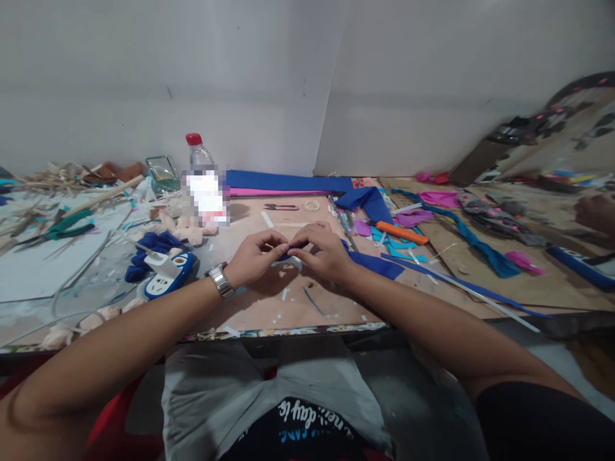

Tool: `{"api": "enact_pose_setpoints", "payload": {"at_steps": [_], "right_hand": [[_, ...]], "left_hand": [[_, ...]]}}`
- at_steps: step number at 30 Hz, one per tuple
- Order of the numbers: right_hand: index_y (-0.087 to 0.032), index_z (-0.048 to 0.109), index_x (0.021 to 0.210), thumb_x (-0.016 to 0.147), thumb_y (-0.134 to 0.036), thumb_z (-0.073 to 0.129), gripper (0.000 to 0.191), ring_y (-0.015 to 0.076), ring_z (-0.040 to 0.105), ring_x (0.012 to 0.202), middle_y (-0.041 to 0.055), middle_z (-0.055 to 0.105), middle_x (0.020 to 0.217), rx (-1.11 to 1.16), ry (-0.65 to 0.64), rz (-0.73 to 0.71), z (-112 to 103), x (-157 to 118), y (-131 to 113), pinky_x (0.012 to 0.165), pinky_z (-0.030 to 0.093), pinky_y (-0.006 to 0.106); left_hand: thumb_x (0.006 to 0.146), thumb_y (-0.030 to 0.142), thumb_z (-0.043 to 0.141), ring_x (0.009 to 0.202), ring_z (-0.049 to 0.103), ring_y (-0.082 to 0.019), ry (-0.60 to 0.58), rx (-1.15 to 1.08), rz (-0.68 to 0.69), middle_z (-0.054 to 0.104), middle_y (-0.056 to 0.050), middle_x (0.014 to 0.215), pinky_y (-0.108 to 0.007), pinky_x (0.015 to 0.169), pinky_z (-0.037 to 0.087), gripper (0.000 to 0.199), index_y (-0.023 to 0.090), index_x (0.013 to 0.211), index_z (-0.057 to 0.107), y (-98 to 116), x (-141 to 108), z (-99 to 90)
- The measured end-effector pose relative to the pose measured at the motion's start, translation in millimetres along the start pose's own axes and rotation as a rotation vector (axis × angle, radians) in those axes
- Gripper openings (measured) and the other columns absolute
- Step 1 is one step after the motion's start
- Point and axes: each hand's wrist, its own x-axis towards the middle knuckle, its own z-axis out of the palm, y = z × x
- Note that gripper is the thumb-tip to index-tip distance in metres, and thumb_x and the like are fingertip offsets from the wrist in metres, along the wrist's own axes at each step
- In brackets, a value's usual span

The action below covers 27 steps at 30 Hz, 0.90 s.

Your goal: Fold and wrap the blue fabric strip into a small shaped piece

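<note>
Close together over the middle of the table, my left hand [257, 256] and my right hand [324, 253] pinch a narrow dark blue fabric strip [284, 256] between thumbs and fingertips. A wider length of blue fabric [377, 264] comes out beyond my right wrist; whether it joins the held strip is hidden by the hand. Some small white thing shows just below the fingertips, too small to name. Behind my hands lie thread snips [281, 207] and a roll of tape [312, 205].
Left are a blue-and-white power socket [170, 275], green-handled pliers [72, 224] and a red-capped bottle [195, 150]. A long blue fabric band [288, 181] runs along the wall. At right lie an orange cutter [401, 232] and coloured scraps. Another person's hand [596, 214] shows far right.
</note>
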Motion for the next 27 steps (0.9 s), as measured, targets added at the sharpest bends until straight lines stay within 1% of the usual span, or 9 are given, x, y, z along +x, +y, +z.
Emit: {"api": "enact_pose_setpoints", "payload": {"at_steps": [4,8,14,18,21,27], "right_hand": [[-0.022,0.069,0.091,0.096,-0.038,0.072,0.017,0.0205,0.068,0.086,0.0021,0.075,0.088,-0.008,0.005,-0.009,0.1,0.1,0.3,0.089,0.038,0.041],[-0.022,0.069,0.089,0.095,-0.046,0.071,0.025,0.0204,0.068,0.084,0.0023,0.075,0.087,-0.020,0.025,-0.023,1.0,-0.4,1.4,0.088,0.037,0.041],[-0.022,0.068,0.087,0.094,-0.055,0.068,0.034,0.0205,0.068,0.083,0.0034,0.075,0.087,-0.021,0.012,0.019,0.2,0.2,-1.5,0.088,0.037,0.040],[-0.022,0.068,0.091,0.095,-0.056,0.067,0.034,0.0206,0.068,0.084,0.0030,0.076,0.087,-0.023,-0.004,0.022,-0.5,0.7,-2.2,0.089,0.037,0.040],[-0.022,0.067,0.090,0.094,-0.056,0.068,0.035,0.0206,0.068,0.083,0.0031,0.075,0.087,-0.024,0.001,0.016,-0.2,1.1,-1.5,0.087,0.037,0.040],[-0.021,0.065,0.088,0.096,-0.050,0.068,0.030,0.0200,0.067,0.082,0.0025,0.073,0.085,-0.034,0.012,0.001,0.4,0.6,-1.5,0.086,0.038,0.039]], "left_hand": [[0.092,0.048,0.070,0.081,0.067,-0.017,0.017,0.034,0.023,0.075,-0.006,0.089,-0.028,0.073,0.052,0.032,0.016,0.093,0.074,2.7,-0.6,-1.0],[0.095,0.046,0.067,0.082,0.067,-0.016,-0.010,0.057,0.070,0.075,-0.007,0.091,-0.028,0.076,0.052,0.031,0.016,0.092,0.077,1.8,-0.8,-2.4],[0.095,0.049,0.065,0.079,0.066,-0.016,-0.054,0.078,0.092,0.075,-0.007,0.087,-0.028,0.074,0.051,0.035,0.017,0.089,0.077,1.5,-1.2,-3.0],[0.095,0.052,0.065,0.077,0.065,-0.016,-0.066,0.056,0.078,0.075,-0.006,0.085,-0.027,0.072,0.051,0.039,0.015,0.088,0.076,4.9,-1.3,-2.4],[0.096,0.054,0.061,0.076,0.064,-0.016,-0.050,0.050,0.053,0.074,-0.006,0.084,-0.028,0.072,0.050,0.042,0.015,0.089,0.075,5.9,-0.6,-2.2],[0.099,0.049,0.059,0.076,0.064,-0.016,-0.049,0.088,0.058,0.075,-0.006,0.085,-0.029,0.074,0.050,0.037,0.017,0.090,0.075,2.4,1.0,-3.6]]}}
